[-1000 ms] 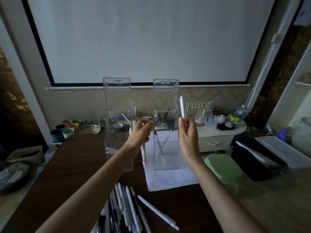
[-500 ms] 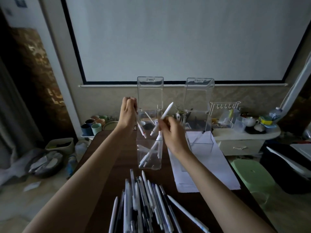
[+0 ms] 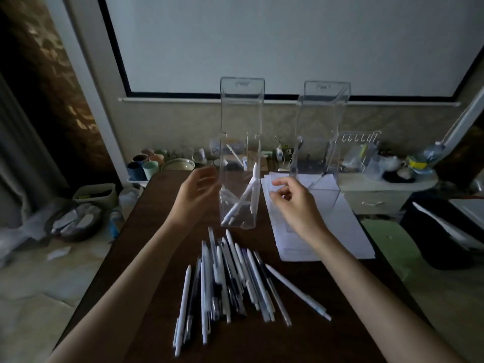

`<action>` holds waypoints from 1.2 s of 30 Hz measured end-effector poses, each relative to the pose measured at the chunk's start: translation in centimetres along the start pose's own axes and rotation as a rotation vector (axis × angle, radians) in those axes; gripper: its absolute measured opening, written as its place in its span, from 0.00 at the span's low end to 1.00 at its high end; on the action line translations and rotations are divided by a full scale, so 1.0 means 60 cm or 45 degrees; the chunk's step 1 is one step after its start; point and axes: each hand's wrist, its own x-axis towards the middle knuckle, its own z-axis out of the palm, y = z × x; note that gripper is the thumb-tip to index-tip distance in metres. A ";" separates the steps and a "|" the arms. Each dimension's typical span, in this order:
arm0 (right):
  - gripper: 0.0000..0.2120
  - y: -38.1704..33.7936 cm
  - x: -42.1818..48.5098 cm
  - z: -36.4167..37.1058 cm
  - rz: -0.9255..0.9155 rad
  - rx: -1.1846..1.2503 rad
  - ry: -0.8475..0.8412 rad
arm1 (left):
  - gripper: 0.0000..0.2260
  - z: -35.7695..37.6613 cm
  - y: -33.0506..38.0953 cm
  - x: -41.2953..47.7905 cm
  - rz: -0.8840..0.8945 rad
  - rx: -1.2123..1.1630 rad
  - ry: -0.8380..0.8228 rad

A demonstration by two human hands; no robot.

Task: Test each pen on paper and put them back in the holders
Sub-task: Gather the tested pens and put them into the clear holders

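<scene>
On table [image 3: 262, 344], clear holder [image 3: 241, 121] — pens [image 3: 242, 203] inside

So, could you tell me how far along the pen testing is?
Early stage. A few white pens already stand in the left holder. Neither the left hand nor the right hand holds a pen. A large pile of pens lies on the table, apparently left to test.

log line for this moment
left hand open beside left holder | right hand open over paper | white pens in left holder | pen pile on table
</scene>
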 end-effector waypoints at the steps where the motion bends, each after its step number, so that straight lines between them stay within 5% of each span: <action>1: 0.06 0.014 -0.016 -0.006 0.020 -0.033 -0.070 | 0.15 -0.007 -0.010 -0.028 -0.044 0.044 -0.048; 7: 0.04 0.071 -0.114 -0.021 0.136 -0.313 -0.506 | 0.17 -0.036 -0.056 -0.174 -0.382 0.549 -0.037; 12: 0.29 0.068 -0.166 -0.009 0.242 -0.701 -0.641 | 0.40 -0.032 -0.030 -0.252 -0.789 1.068 0.038; 16: 0.38 0.049 -0.186 0.036 0.246 -0.754 -0.590 | 0.43 -0.001 -0.023 -0.262 -0.811 1.168 -0.004; 21: 0.31 0.044 -0.183 0.091 0.297 -0.767 -0.375 | 0.48 0.037 -0.026 -0.243 -0.842 1.296 0.012; 36: 0.17 0.050 -0.133 0.092 0.555 -0.460 -0.511 | 0.21 0.018 -0.056 -0.214 -0.822 1.009 -0.068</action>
